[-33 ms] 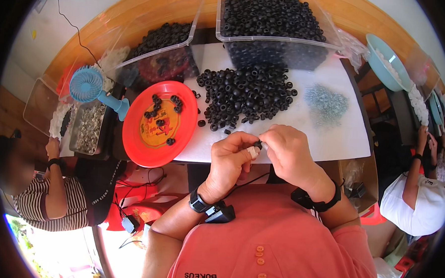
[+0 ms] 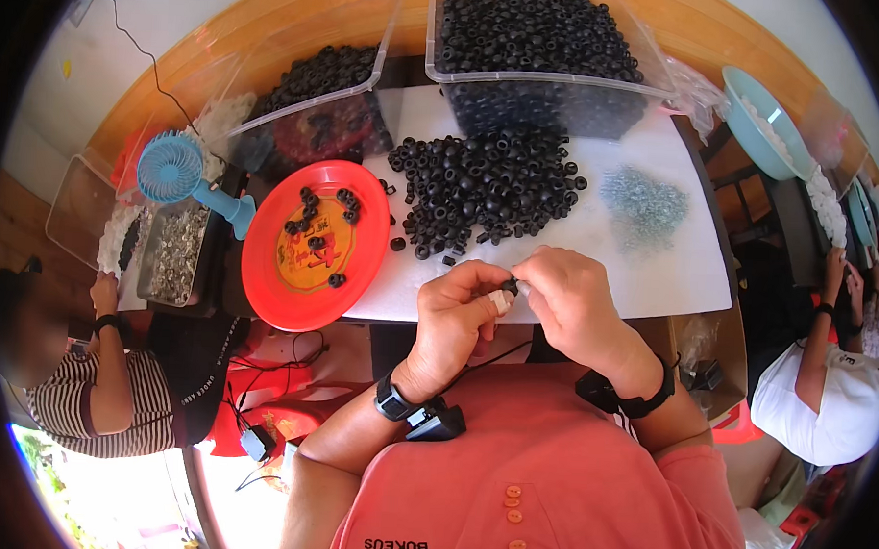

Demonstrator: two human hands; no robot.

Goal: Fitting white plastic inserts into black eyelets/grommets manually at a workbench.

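Near the front edge of the white board, my two hands meet at the fingertips. My left hand (image 2: 455, 310) is closed in a pinch on a small black ring-like part (image 2: 511, 285), and there is a white wrap on its thumb. My right hand (image 2: 568, 300) is closed too, its fingertips pressed against the same spot; what they pinch is mostly hidden. Just beyond lies a heap of small black hollow parts (image 2: 492, 193). A pile of tiny clear bluish pieces (image 2: 643, 207) lies to its right. On the left, a red plate (image 2: 371, 198) carries several joined black parts.
Two clear plastic bins of black parts, one large (image 2: 556, 80) and one further left (image 2: 310, 102), line the back. A blue fan (image 2: 170, 165) and a metal tray (image 2: 173, 253) stand left. A pale blue basin (image 2: 760, 127) is far right. People work on both sides.
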